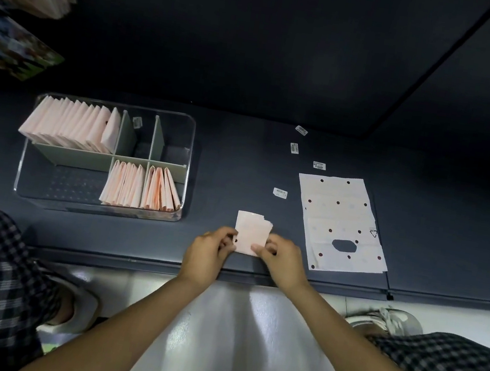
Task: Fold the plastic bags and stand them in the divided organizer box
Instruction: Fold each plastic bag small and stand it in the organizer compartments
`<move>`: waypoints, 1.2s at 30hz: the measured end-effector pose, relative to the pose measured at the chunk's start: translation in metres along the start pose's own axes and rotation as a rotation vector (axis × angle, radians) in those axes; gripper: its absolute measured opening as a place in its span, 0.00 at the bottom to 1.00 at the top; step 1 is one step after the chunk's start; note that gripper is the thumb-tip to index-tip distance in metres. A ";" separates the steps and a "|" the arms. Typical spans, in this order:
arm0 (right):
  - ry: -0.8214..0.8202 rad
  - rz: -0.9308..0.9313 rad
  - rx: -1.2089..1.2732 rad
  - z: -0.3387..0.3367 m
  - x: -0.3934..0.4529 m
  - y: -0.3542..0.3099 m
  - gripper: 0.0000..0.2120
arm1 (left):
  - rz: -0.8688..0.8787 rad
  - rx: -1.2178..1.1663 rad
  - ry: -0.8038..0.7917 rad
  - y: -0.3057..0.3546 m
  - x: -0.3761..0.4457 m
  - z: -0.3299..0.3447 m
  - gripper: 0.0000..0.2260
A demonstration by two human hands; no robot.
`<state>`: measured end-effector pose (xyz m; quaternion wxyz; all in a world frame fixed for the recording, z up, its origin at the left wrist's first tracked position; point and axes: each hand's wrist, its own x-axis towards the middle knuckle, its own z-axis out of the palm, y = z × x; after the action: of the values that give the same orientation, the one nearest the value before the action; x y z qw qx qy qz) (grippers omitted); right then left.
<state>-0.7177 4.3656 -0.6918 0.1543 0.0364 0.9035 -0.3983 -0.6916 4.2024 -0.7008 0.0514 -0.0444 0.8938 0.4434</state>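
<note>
The folded bag [252, 232] lies on the dark table [241, 159] near its front edge, pinched by the left hand [210, 251] and right hand [281, 260]; thin, light, probably slippery and springy, so hold the creased edges; the box [184, 157] sits well left.

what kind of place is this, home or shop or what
Probably a shop or stockroom packing counter, though that is a guess. A clear divided organizer box holds rows of identical folded pink bags, small barcode-like stickers lie loose on the dark counter, and a stack of flat unfolded bags waits beside the hands.
</note>
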 end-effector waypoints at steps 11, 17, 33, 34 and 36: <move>-0.143 0.252 -0.112 -0.007 0.036 -0.012 0.14 | 0.295 0.287 0.093 0.006 -0.010 0.006 0.16; -0.162 0.309 -0.085 -0.007 0.040 -0.017 0.14 | 0.382 0.685 -0.315 -0.010 -0.023 0.020 0.34; -0.008 -0.095 -0.457 0.001 0.045 -0.029 0.18 | 0.445 0.844 -0.402 -0.019 -0.018 0.014 0.38; -0.012 -0.079 -0.435 0.002 0.049 -0.030 0.15 | 0.446 0.830 -0.399 -0.020 -0.017 0.015 0.38; -0.004 -0.027 -0.361 0.003 0.055 -0.033 0.10 | 0.439 0.756 -0.392 -0.019 -0.015 0.014 0.35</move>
<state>-0.7755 4.3373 -0.6874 0.1549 -0.0049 0.9604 -0.2316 -0.6732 4.2024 -0.7220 0.1367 0.2518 0.9540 0.0876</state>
